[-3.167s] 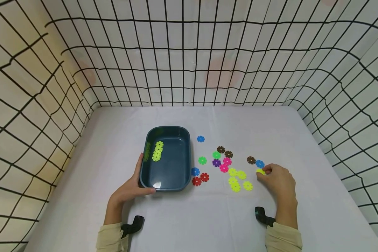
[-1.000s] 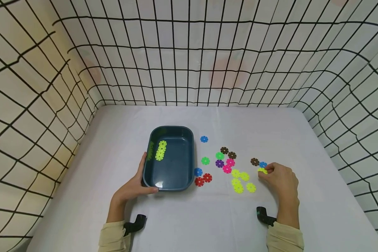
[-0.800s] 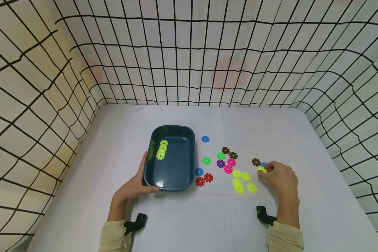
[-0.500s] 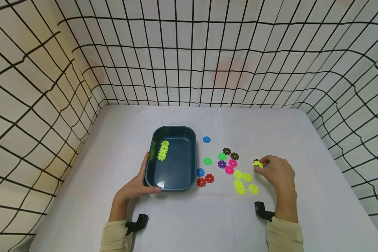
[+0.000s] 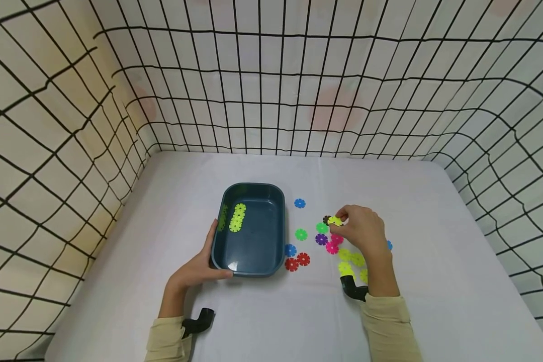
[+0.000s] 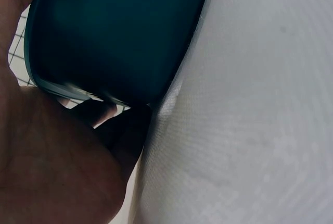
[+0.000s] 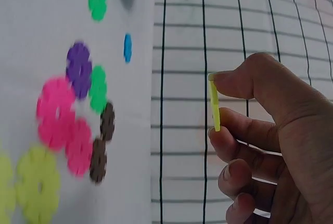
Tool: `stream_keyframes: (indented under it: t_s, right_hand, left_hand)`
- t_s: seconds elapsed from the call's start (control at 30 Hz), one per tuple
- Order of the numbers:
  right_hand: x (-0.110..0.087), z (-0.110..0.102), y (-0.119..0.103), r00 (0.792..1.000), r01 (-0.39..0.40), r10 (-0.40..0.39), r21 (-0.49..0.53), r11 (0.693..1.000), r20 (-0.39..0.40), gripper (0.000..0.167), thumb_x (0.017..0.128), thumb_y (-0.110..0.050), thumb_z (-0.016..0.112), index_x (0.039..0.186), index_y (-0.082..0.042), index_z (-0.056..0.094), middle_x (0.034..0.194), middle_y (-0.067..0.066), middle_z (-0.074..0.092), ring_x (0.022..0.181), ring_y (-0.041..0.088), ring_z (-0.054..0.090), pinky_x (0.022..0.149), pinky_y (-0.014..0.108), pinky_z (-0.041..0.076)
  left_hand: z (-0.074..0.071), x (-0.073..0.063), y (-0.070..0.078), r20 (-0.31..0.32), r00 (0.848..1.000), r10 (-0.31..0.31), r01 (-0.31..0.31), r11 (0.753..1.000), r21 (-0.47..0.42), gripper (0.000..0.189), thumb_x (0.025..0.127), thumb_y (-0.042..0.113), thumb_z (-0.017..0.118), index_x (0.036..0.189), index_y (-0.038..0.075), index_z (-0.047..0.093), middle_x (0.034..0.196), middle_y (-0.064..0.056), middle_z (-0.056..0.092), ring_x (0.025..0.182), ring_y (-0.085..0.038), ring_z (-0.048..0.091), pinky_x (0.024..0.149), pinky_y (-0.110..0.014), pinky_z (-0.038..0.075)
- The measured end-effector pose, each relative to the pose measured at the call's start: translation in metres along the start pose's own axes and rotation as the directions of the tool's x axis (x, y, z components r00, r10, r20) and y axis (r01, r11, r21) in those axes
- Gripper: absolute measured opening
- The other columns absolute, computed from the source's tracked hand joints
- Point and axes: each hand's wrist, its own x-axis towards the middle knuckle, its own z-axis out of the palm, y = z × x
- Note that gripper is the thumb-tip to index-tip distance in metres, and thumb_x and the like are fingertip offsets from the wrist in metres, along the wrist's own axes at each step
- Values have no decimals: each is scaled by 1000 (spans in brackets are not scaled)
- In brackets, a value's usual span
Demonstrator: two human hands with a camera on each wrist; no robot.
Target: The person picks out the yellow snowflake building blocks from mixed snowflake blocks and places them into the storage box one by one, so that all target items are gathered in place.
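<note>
My left hand [image 5: 198, 269] grips the near left corner of a dark teal tray [image 5: 249, 256], its thumb on the front rim and its fingers along the left side. Several yellow snowflake discs [image 5: 237, 217] lie in an overlapping row inside the tray. Between thumb and fingertips, my right hand [image 5: 364, 229] pinches another yellow snowflake disc [image 7: 214, 104], held above the table. Below it are brown discs [image 7: 98, 160], pink discs [image 5: 332, 247], a purple disc [image 5: 321, 239] and a green disc [image 5: 322, 228].
Red discs [image 5: 291, 264], a blue disc [image 5: 290, 250] and a green disc [image 5: 300, 235] lie right of the tray. More yellow discs [image 5: 358, 259] are partly hidden by the right wrist. Black wire mesh [image 5: 262, 103] stands around the white table [image 5: 271, 322].
The right hand has picked up the yellow disc from beside the blue and brown ones and carried it left, toward the tray. My left hand keeps its grip on the tray.
</note>
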Motion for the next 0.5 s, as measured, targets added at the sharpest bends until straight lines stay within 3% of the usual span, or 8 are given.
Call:
stream_keyframes:
  t_s: [0.23,0.5]
  right_hand:
    - [14,8,-33,994,111,-111,-27,993,-14,36,73,-32,79,99,-9,73,92,8,73,77,21,61,64,35,51]
    - [26,10,-55,984,174,-174,-26,984,-34,36,72,-34,81,98,-10,74,92,7,73,80,21,61,68,36,52]
  left_hand:
    - [-1,-1,1,-6,1000,-9,9,1000,6,134,71,23,85,154,24,-21,162,-6,-22,150,-37,-10,114,-66,12]
    - [0,0,0,-10,1000,-9,9,1000,1,134,71,22,85,154,24,-20,163,-5,-21,150,-38,-6,114,-65,16]
